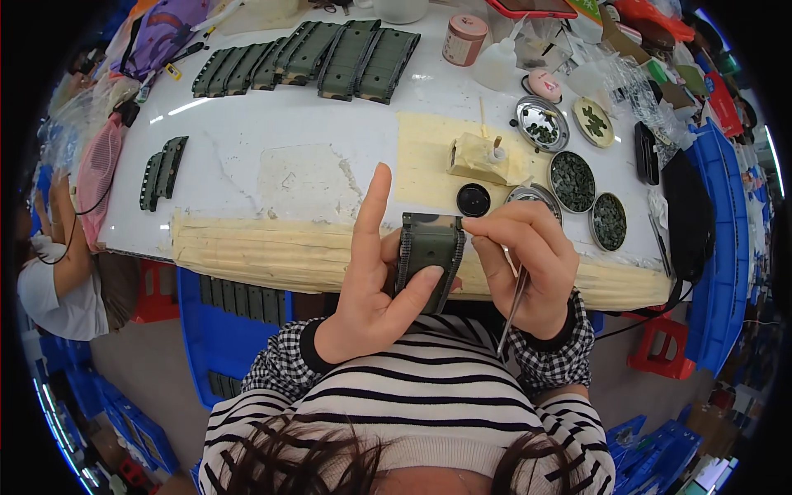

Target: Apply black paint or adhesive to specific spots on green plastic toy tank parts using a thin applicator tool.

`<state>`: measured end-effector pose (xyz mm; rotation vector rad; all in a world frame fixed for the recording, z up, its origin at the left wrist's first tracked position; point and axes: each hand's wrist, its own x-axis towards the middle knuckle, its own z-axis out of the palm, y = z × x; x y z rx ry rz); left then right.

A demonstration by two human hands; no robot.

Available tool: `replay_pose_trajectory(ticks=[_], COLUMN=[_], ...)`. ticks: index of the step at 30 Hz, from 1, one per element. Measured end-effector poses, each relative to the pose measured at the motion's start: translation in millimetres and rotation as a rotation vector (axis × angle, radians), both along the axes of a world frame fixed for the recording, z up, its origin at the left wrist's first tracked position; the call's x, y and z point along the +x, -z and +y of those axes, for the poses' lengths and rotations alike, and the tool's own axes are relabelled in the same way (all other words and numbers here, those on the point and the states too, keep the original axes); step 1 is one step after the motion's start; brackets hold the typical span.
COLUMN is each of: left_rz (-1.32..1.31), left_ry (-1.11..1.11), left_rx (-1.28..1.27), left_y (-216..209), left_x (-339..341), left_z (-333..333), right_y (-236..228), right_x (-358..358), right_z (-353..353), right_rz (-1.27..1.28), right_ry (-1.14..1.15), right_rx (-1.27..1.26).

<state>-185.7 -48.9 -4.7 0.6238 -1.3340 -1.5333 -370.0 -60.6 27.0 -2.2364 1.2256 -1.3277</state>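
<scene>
In my left hand [367, 285] is a dark green plastic piece [429, 247] with ribbed edges and a camouflage end, gripped under the thumb. Its index finger points up, away from the piece. My right hand [532, 260] has its thumb and index fingertips pinched at the piece's upper right corner; anything tiny between them is too small to make out. A slim metal tool like tweezers [512, 318] is tucked in that same hand, pointing down toward my body. Just beyond the hands lie a small black round dish [473, 200] and a tape-wrapped block [478, 161] with a stick upright in it.
Round tins of small green parts [571, 181] stand to the right. Similar green pieces [367, 62] line the table's back, and two more [163, 173] lie at left. A blue crate [198, 330] holds others below the padded edge [247, 247]. Another person [62, 272] sits far left.
</scene>
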Motion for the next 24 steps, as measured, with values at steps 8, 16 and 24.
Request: replay_pose_trajectory(ticks=[8,16,24], left_rz=[-0.066,0.013,0.059], left_ry=[0.034,0.026,0.049], left_rx=[-0.052,0.2,0.314], left_y=[7.4,4.4,3.0], left_x=[0.2,4.8,5.9], left_z=[4.3,-0.9,-4.4], right_y=[11.4,12.7,16.9], right_x=[-10.8,-71.8,-156.3], right_z=[5.5,17.3,12.4], right_rz=[0.305,0.02,0.352], right_ry=[-0.019,0.549,0.652], right_rx=[-0.198,0.061,0.302])
